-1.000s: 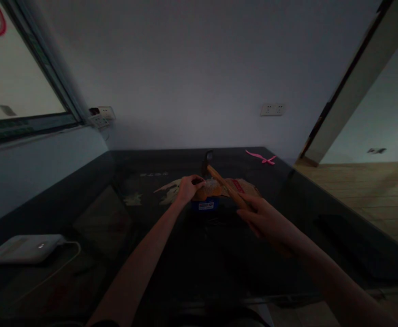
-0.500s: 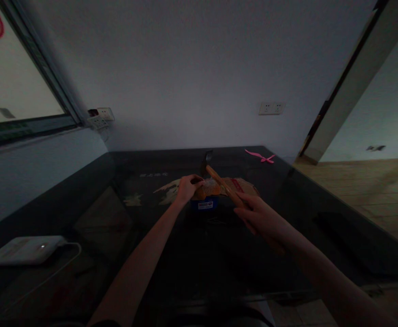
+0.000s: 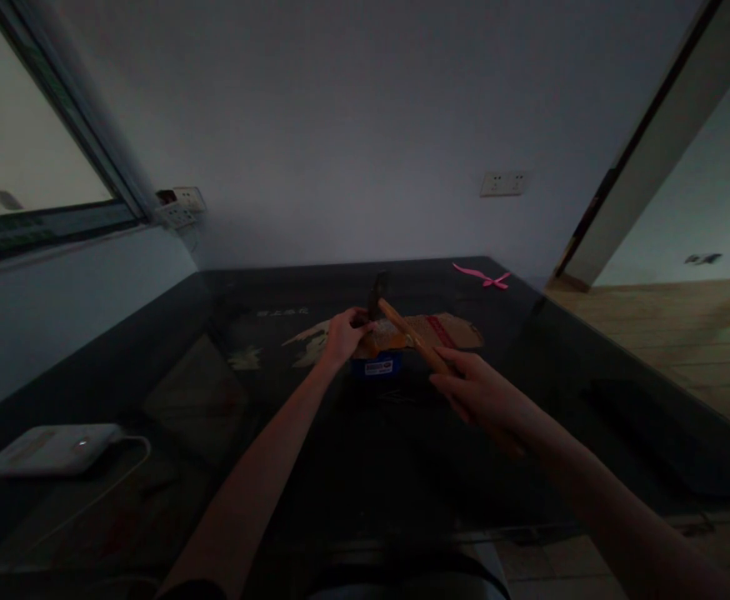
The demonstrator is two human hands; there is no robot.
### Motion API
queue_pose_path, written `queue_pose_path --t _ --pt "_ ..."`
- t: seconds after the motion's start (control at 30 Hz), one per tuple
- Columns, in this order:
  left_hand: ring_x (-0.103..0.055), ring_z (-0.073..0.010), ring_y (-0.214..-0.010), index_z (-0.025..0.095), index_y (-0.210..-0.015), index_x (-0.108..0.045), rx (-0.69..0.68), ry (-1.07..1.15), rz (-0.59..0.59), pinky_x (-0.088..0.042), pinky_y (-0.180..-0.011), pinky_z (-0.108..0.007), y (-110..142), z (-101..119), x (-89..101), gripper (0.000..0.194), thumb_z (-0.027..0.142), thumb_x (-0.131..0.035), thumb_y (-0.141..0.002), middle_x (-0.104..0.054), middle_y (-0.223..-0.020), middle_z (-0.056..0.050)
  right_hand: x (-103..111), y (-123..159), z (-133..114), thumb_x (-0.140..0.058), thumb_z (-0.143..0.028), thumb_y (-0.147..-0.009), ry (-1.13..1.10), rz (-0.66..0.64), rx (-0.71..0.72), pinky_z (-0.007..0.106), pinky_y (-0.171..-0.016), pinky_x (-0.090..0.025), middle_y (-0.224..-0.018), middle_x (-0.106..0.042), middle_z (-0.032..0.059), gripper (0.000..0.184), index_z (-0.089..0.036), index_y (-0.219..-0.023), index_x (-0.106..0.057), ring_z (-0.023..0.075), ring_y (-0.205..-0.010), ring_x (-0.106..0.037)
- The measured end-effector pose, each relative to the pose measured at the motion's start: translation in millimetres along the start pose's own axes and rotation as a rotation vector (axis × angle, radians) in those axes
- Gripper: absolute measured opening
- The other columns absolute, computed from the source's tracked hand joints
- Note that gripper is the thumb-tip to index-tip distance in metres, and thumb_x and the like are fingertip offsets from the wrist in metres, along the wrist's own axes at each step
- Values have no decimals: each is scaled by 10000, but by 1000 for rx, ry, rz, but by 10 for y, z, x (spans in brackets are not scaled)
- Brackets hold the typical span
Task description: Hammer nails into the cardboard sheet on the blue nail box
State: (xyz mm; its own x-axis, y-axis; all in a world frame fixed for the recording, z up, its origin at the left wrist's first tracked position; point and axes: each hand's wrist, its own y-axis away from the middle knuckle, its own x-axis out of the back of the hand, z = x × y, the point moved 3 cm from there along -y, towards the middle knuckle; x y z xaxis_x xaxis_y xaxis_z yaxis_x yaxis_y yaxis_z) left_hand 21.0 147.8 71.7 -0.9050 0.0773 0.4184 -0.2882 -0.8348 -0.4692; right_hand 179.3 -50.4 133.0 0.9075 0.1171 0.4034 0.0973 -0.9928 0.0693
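My right hand (image 3: 474, 379) is wrapped round the wooden handle of a hammer (image 3: 416, 337), whose dark head is over the cardboard. My left hand (image 3: 345, 333) is close to the hammer head, its fingers pinched together at the cardboard's left part; whatever is between them is too small and dark to make out. The brown piece of cardboard (image 3: 462, 332), with a red printed band, lies on top of a blue box (image 3: 377, 367) with a white label. A few thin, faint slivers (image 3: 396, 397) lie on the table just in front of the box.
The dark glossy table (image 3: 315, 467) reaches back to the wall. A white power strip-like device (image 3: 52, 450) with a cable lies at the left. A pink ribbon (image 3: 490, 278) is at the back right. Some dark flat object (image 3: 665, 433) lies along the right edge.
The view has tilted and shifted slightly. The hammer head stays close beside my left fingers, and both hands keep their hold with little visible movement.
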Motion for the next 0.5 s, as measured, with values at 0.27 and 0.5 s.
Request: queue_pose_path --t 0.27,0.5 --pt "-620 -143 -648 143 -945 -602 22 10 -5 -469 -612 -242 12 62 14 307 187 -694 -655 -656 -699 -14 -13 -18 16 -477 -228 -788 -2 11 28 146 -288 -304 -437 -411 -115 268 -161 -1047 -497 60 -294 -393" --pt "-611 -131 -638 152 -919 -597 7 65 -10 -471 -610 -235 27 74 8 271 172 -684 -663 -637 -675 3 26 71 -100 -478 -241 -789 14 55 40 162 -297 -307 -463 -427 -104 365 -160 -1145 -480 65 -300 -393"
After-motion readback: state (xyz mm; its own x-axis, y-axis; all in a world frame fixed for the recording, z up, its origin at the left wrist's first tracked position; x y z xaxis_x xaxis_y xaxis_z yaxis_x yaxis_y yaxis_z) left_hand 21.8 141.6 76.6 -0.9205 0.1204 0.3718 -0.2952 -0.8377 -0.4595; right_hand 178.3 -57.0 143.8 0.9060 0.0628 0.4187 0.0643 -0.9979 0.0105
